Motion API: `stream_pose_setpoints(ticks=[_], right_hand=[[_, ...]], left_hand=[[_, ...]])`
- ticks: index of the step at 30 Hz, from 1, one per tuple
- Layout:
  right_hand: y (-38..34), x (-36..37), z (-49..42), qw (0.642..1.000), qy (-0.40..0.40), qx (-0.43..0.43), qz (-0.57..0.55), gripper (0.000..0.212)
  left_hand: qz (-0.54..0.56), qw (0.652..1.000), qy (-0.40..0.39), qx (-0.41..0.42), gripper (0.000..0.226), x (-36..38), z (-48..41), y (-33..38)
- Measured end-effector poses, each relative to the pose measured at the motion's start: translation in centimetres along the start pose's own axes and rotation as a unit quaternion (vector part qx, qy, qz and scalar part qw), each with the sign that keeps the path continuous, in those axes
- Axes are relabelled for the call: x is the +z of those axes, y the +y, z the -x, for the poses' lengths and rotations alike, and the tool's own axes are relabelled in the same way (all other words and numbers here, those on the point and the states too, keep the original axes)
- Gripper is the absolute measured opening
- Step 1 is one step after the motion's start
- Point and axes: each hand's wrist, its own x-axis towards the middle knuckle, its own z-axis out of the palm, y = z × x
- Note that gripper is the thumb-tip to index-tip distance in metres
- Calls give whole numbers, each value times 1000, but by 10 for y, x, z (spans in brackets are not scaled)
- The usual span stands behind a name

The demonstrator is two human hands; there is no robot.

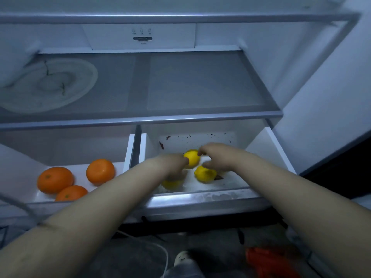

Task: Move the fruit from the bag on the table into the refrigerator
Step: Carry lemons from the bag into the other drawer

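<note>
The right-hand refrigerator drawer [267,149] is pulled out and holds three lemons. My left hand [173,164] reaches into it, and its fingertips curl against the left side of the far lemon [193,159]. A second lemon [172,184] lies partly hidden under that hand. My right hand [215,157] hovers with loosely spread fingers; one fingertip touches the far lemon's right top, and the thumb sits just above the near lemon [204,174]. The left drawer [80,171] holds three oranges [55,179], [100,171], [71,193].
A glass shelf [180,117] juts out just above both drawers, with a pale round plate [48,85] on its left part. Dark crumbs dot the right drawer's floor. On the floor below lie a white cable [160,249], my shoe [183,257] and something orange-red [269,261].
</note>
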Motion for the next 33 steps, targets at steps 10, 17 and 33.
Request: stream_pose_setpoints(ticks=[10, 17, 33], right_hand=[[-54, -53, 122, 934, 322, -109, -106, 34], [-122, -34, 238, 866, 397, -290, -89, 37], [-292, 49, 403, 788, 321, -513, -114, 34]], left_hand=[[59, 914, 382, -122, 43, -52, 178, 31], [-2, 829, 522, -198, 61, 0, 317, 108], [64, 756, 487, -433, 50, 156, 554, 218]])
